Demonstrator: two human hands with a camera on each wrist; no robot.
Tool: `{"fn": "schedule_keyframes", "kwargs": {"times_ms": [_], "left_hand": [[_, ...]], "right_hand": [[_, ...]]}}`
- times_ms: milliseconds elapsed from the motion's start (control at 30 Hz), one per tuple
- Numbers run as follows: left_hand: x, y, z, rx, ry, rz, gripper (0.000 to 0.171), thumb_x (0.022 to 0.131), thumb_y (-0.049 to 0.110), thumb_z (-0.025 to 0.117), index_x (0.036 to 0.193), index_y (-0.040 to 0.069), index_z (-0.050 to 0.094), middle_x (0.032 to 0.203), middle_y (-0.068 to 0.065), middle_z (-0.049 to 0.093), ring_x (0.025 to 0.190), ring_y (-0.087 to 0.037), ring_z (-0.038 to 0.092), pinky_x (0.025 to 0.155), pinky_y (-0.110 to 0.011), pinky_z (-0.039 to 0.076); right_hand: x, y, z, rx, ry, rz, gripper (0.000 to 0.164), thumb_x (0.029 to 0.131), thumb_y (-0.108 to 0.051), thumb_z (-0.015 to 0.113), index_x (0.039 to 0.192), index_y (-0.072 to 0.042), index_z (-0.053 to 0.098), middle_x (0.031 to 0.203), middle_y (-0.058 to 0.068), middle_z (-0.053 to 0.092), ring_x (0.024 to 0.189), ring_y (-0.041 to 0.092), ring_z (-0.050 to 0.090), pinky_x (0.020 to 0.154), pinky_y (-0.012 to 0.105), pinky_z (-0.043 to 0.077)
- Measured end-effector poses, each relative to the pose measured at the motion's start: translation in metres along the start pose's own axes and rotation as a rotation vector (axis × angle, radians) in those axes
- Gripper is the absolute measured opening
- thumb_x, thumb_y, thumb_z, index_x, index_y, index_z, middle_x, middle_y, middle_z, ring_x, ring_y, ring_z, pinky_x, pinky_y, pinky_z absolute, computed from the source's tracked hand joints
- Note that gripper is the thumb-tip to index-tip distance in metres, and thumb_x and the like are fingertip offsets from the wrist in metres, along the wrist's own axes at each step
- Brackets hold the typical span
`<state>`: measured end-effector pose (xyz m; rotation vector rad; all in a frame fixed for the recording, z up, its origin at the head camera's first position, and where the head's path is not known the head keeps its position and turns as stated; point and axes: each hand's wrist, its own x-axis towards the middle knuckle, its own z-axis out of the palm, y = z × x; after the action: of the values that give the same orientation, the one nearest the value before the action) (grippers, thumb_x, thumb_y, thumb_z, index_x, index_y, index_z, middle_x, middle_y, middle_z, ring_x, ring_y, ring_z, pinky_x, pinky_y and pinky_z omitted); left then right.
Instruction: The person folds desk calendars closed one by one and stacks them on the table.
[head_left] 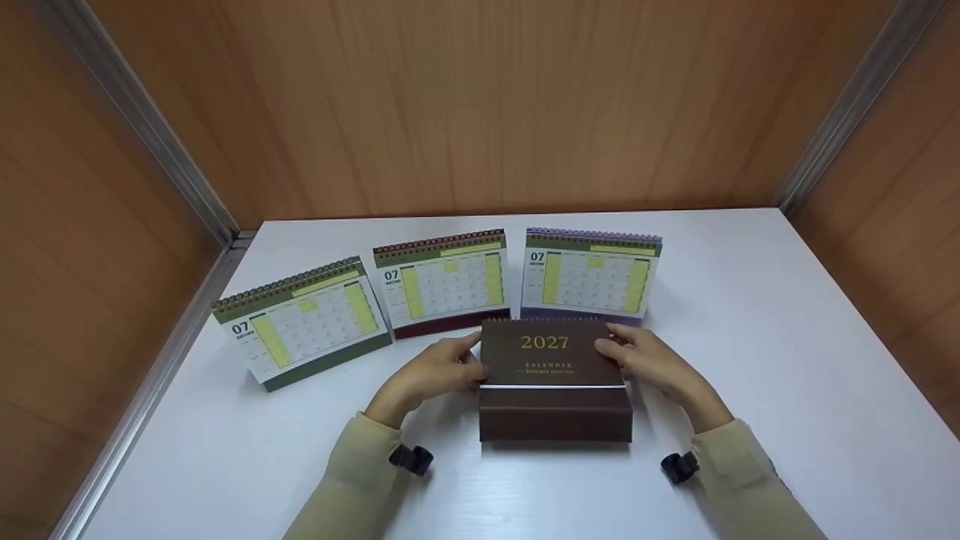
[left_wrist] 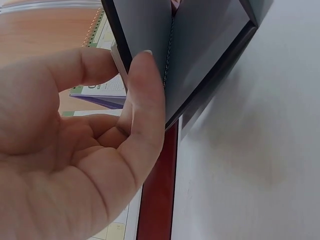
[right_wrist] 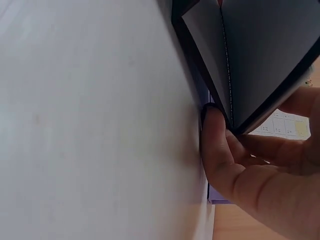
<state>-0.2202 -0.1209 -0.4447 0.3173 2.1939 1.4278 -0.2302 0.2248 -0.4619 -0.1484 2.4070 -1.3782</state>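
Brown 2027 desk calendar (head_left: 555,380), wire-bound and tent-shaped, apparently stood on the glossy white table (head_left: 787,337), its opposite side edges gripped by the left hand (head_left: 435,367) and right hand (head_left: 654,361).

Brown desk calendar (head_left: 555,376) marked 2027 stands on white table (head_left: 757,360). Left hand (head_left: 437,367) grips its left edge; right hand (head_left: 654,360) grips its right edge. Farther back, left to right: green-based calendar (head_left: 304,324), maroon-based calendar (head_left: 442,285), purple-based calendar (head_left: 592,276), all 3 showing 07. Wood-grain panel (head_left: 495,105) rises behind table.
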Motion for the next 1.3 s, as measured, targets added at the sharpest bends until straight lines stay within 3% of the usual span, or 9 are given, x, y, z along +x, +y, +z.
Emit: {"fn": "schedule_keyframes", "kwargs": {"times_ms": [200, 400, 533, 700, 967, 1100, 1300], "left_hand": [[0.001, -0.001, 0.001, 0.013, -0.002, -0.001, 0.078, 0.094, 0.014, 0.067, 0.166, 0.007, 0.035, 0.092, -0.007, 0.065, 0.084, -0.013, 0.067, 0.082, -0.03, 0.061], [0.002, -0.002, 0.002, 0.003, -0.003, 0.002, 0.079, 0.094, 0.014, 0.067, 0.165, 0.006, 0.035, 0.092, -0.007, 0.065, 0.083, -0.014, 0.066, 0.08, -0.03, 0.061], [0.002, -0.004, 0.002, -0.005, -0.013, -0.008, 0.078, 0.094, 0.015, 0.067, 0.165, 0.004, 0.035, 0.092, -0.007, 0.065, 0.083, -0.014, 0.065, 0.082, -0.032, 0.06], [0.002, -0.006, 0.0, -0.017, -0.016, -0.011, 0.078, 0.094, 0.015, 0.067, 0.165, 0.004, 0.037, 0.092, -0.006, 0.066, 0.084, -0.014, 0.064, 0.081, -0.03, 0.058], [0.003, -0.011, -0.001, -0.006, -0.004, -0.026, 0.077, 0.094, 0.016, 0.066, 0.165, 0.005, 0.037, 0.091, -0.003, 0.065, 0.083, -0.014, 0.062, 0.078, -0.029, 0.051], [0.004, -0.012, -0.001, 0.005, 0.008, -0.028, 0.077, 0.094, 0.016, 0.067, 0.165, 0.005, 0.037, 0.092, -0.004, 0.065, 0.082, -0.015, 0.061, 0.078, -0.031, 0.05], [0.003, -0.009, -0.001, 0.068, 0.025, -0.041, 0.082, 0.095, 0.018, 0.069, 0.166, 0.004, 0.032, 0.092, -0.006, 0.066, 0.08, -0.015, 0.063, 0.077, -0.03, 0.051]], "right_hand": [[-0.001, -0.001, 0.004, -0.026, -0.001, -0.016, 0.072, 0.111, -0.034, 0.054, 0.163, 0.009, 0.028, 0.152, 0.028, 0.055, 0.137, 0.037, 0.056, 0.122, 0.055, 0.037], [0.001, 0.001, 0.003, 0.001, -0.045, -0.04, 0.072, 0.112, -0.03, 0.052, 0.163, 0.011, 0.021, 0.16, 0.031, 0.044, 0.146, 0.041, 0.046, 0.126, 0.059, 0.027], [0.001, 0.001, 0.003, -0.014, -0.064, -0.09, 0.067, 0.112, -0.026, 0.051, 0.162, 0.011, 0.025, 0.155, 0.029, 0.052, 0.141, 0.036, 0.053, 0.125, 0.057, 0.031], [0.003, 0.0, 0.004, -0.053, -0.065, -0.129, 0.058, 0.112, -0.024, 0.051, 0.158, 0.01, 0.04, 0.137, 0.019, 0.067, 0.118, 0.023, 0.064, 0.108, 0.039, 0.047], [0.002, -0.001, 0.005, -0.057, -0.066, -0.125, 0.049, 0.111, -0.022, 0.054, 0.151, 0.006, 0.053, 0.121, 0.013, 0.072, 0.102, 0.019, 0.062, 0.095, 0.032, 0.047], [0.002, 0.0, 0.003, -0.037, -0.073, -0.107, 0.051, 0.111, -0.022, 0.055, 0.154, 0.006, 0.05, 0.12, 0.014, 0.073, 0.101, 0.019, 0.065, 0.093, 0.033, 0.049], [-0.001, 0.0, 0.0, -0.046, -0.067, -0.045, 0.069, 0.111, -0.028, 0.055, 0.161, 0.012, 0.029, 0.135, 0.025, 0.068, 0.115, 0.026, 0.067, 0.106, 0.046, 0.05]]}}
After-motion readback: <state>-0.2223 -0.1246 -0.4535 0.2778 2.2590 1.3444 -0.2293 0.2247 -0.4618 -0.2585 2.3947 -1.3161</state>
